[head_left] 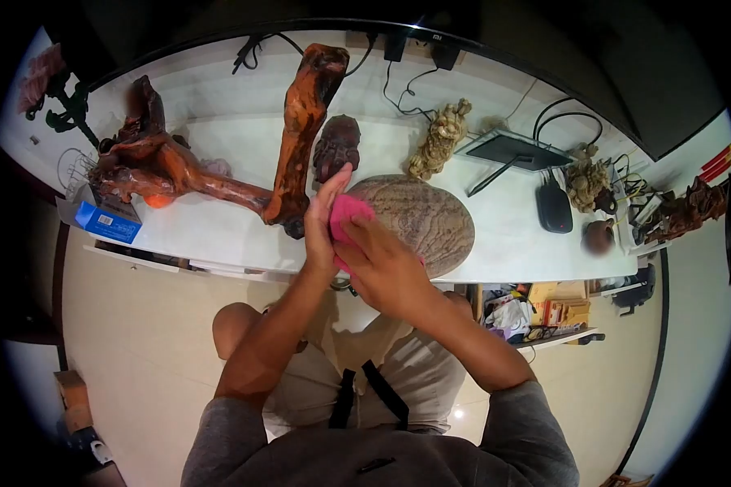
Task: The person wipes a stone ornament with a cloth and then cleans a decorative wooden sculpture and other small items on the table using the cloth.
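Note:
A pink cloth (351, 217) is pressed between my two hands, above the near edge of the white cabinet top (508, 256). My left hand (323, 219) is flat and upright, fingers stretched out, its palm against the cloth. My right hand (386, 268) holds the cloth with bent fingers. Just beyond and to the right lies an oval stone slab (430, 223) with brown banding, partly hidden by my hands. A dark reddish carving (337, 146) stands behind my left fingertips. To the left, a large polished wood root (296, 130) rises from the cabinet top.
A gnarled beige carving (441, 140), a black tablet-like panel (516, 150), a black router (553, 203) and a round brown pot (599, 237) stand right. A blue box (107, 221) sits at the left edge. An open drawer (544, 312) juts out below. A screen hangs above.

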{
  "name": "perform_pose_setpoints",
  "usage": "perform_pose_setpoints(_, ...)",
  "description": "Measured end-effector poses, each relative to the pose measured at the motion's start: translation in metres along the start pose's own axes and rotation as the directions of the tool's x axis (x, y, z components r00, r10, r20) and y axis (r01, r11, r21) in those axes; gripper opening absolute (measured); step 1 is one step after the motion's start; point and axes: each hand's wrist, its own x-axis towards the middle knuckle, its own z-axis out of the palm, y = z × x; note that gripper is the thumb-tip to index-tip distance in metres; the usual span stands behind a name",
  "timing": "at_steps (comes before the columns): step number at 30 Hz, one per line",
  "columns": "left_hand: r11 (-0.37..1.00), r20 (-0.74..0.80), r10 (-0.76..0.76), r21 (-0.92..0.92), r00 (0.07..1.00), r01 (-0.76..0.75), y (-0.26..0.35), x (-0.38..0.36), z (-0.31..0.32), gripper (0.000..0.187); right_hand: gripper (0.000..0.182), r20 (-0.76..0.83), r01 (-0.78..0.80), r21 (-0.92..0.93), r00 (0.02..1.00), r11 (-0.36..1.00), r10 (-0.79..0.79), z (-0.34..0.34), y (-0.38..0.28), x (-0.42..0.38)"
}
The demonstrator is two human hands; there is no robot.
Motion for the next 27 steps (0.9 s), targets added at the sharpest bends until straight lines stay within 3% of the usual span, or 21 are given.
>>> perform_pose_setpoints(5, 0.998, 0.051, -0.06, 0.014, 0.997, 0.059, 0.012, 0.001, 0.0, 0.062, 0.035, -0.022, 0.208, 0.015, 0.978, 0.978, -0.207, -0.001, 0.008, -0.033)
perform_pose_setpoints(8, 0.992, 0.027, -0.074, 0.1, 0.997, 0.071, 0.01, -0.001, 0.003, 0.063, 0.032, -0.036, 0.276, -0.013, 0.96, 0.961, -0.276, -0.004, 0.013, -0.054)
perform_pose_setpoints(11, 0.954, 0.047, -0.08, 0.292, 0.996, 0.063, 0.006, -0.002, 0.0, 0.051, 0.038, -0.045, 0.292, 0.019, 0.956, 0.956, -0.291, -0.004, 0.034, -0.083)
perform_pose_setpoints(14, 0.901, 0.06, -0.071, 0.432, 0.996, 0.038, 0.009, -0.006, 0.008, 0.035, 0.04, -0.219, 0.069, 0.084, 0.974, 0.994, -0.049, -0.007, 0.044, -0.103)
perform_pose_setpoints(15, 0.821, 0.118, -0.05, 0.57, 0.992, -0.026, 0.009, -0.006, 0.008, 0.035, 0.041, -0.336, -0.069, 0.151, 0.935, 0.986, 0.117, -0.002, 0.045, -0.105)
perform_pose_setpoints(17, 0.597, 0.236, -0.035, 0.784, 0.971, -0.17, 0.01, -0.006, 0.004, 0.037, 0.043, -0.51, -0.301, 0.325, 0.742, 0.897, 0.434, 0.009, 0.044, -0.105)
perform_pose_setpoints(20, 0.47, 0.339, -0.063, 0.84, 0.939, -0.272, 0.021, -0.005, 0.008, 0.045, 0.045, -0.535, -0.407, 0.456, 0.585, 0.792, 0.609, 0.007, 0.03, -0.081)
perform_pose_setpoints(23, 0.253, 0.461, -0.09, 0.868, 0.883, -0.428, 0.031, -0.006, 0.014, 0.052, 0.045, -0.473, -0.403, 0.269, 0.736, 0.875, 0.485, 0.001, 0.007, -0.056)
perform_pose_setpoints(27, 0.267, 0.479, -0.15, 0.862, 0.865, -0.431, 0.033, -0.002, 0.012, 0.055, 0.043, -0.368, -0.276, 0.182, 0.871, 0.944, 0.326, -0.005, -0.013, -0.037)
